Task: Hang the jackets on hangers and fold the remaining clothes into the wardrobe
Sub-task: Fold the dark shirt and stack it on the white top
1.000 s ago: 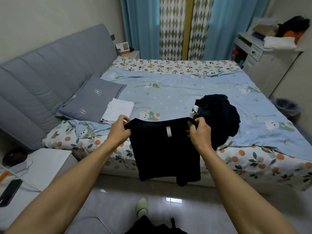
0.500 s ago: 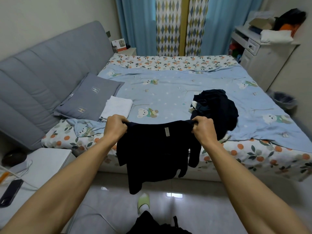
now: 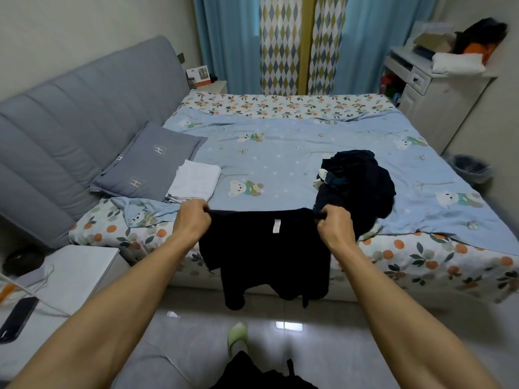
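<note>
Your left hand (image 3: pixel 191 220) and right hand (image 3: pixel 334 228) each curl their fingers tight on a top corner of the black garment (image 3: pixel 266 254), stretched between them over the near edge of the bed (image 3: pixel 280 153). A white tag (image 3: pixel 277 226) sits at its top centre; its writing is unreadable. The dark pile (image 3: pixel 359 183) lies at 2 o'clock. The pillow (image 3: pixel 148 161), at 10 o'clock, bears "H" marks.

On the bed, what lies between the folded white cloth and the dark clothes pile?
Head view: between the folded white cloth and the dark clothes pile there is only bare blue bedspread with a bear print; no garment lies there.
</note>
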Available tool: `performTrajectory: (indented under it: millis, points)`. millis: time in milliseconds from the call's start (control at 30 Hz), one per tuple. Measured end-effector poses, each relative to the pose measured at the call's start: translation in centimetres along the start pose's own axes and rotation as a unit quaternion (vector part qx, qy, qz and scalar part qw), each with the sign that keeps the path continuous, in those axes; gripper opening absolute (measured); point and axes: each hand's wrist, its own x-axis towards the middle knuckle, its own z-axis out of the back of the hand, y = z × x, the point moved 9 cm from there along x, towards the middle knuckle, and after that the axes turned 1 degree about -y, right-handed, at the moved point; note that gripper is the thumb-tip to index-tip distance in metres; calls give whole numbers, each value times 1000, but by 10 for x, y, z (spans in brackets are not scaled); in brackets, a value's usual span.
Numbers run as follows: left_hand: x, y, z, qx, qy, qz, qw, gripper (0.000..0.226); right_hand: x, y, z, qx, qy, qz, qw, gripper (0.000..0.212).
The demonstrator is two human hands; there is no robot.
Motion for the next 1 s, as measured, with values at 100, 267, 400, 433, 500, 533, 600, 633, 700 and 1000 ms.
performTrajectory:
  millis: [100,267,400,433,500,533,600,633,700,1000]
  points:
    - [-16,8,4,-27,-52,21,998,28,-16,-13,5,27,-68,-16,997,13]
    - [-38,39,-15,-210,-53,209,954,18,-30,-49,-27,144,-8,-166,976,19]
    - [-56,67,-64,-457,-2,371,808,29,-48,-53,-42,242,-24,-186,952,21]
    - [-57,70,-61,-450,-31,360,817,22,-48,-50,-39,236,-49,-165,957,23]
    - [-58,73,-43,-346,-99,307,881,17,-47,-45,-33,192,-79,-129,970,24]
    - [-58,72,-34,-291,-131,279,906,18,-46,-44,-31,174,-89,-116,974,23]
    - [-59,66,-22,-242,-175,230,926,16,-49,-43,-28,159,-110,-101,976,21]
    - [-60,65,-20,-235,-187,221,928,16,-50,-42,-25,156,-123,-99,975,20]
    - [-57,63,-19,-227,-206,206,929,18,-50,-43,-28,162,-142,-99,972,19]
    - [25,65,-42,-222,-222,172,934,16,12,-31,-70,232,-165,-148,947,15]
